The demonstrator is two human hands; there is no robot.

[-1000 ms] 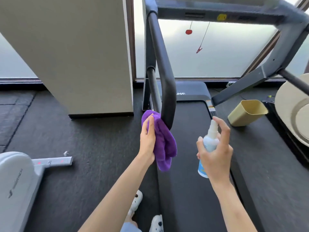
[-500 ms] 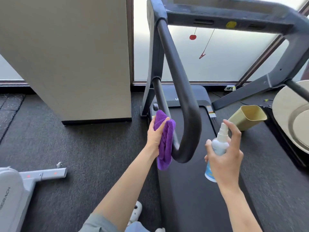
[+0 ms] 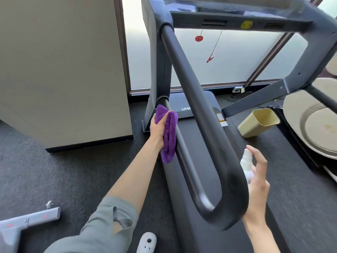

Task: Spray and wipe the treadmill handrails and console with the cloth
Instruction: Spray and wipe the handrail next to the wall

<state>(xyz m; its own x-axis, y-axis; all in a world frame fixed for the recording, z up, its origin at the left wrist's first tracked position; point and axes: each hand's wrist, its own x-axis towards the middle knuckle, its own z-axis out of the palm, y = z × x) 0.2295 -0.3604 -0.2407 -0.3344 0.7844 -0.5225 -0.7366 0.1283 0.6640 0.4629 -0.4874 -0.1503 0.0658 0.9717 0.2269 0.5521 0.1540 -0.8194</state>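
Note:
The treadmill's left handrail (image 3: 193, 99) is a dark looped bar running from the console (image 3: 237, 17) at the top down to a bend at lower centre. My left hand (image 3: 157, 128) holds a folded purple cloth (image 3: 168, 136) pressed against the lower, inner bar of the loop, close to the upright. My right hand (image 3: 258, 181) grips a white spray bottle (image 3: 247, 165) just right of the loop's bend, with the forefinger over the nozzle. The bend hides the bottle's lower part.
A beige bin (image 3: 258, 123) lies tipped on the dark mat right of the treadmill belt (image 3: 200, 143). A beige partition (image 3: 60, 70) stands at left. A grey machine base (image 3: 27, 221) sits at lower left, round beige equipment (image 3: 313, 125) at right. My white shoe (image 3: 146, 242) is below.
My left hand has slid the cloth further up the lower bar toward the upright. The view has moved closer, so the handrail loop looms larger and covers part of the bottle.

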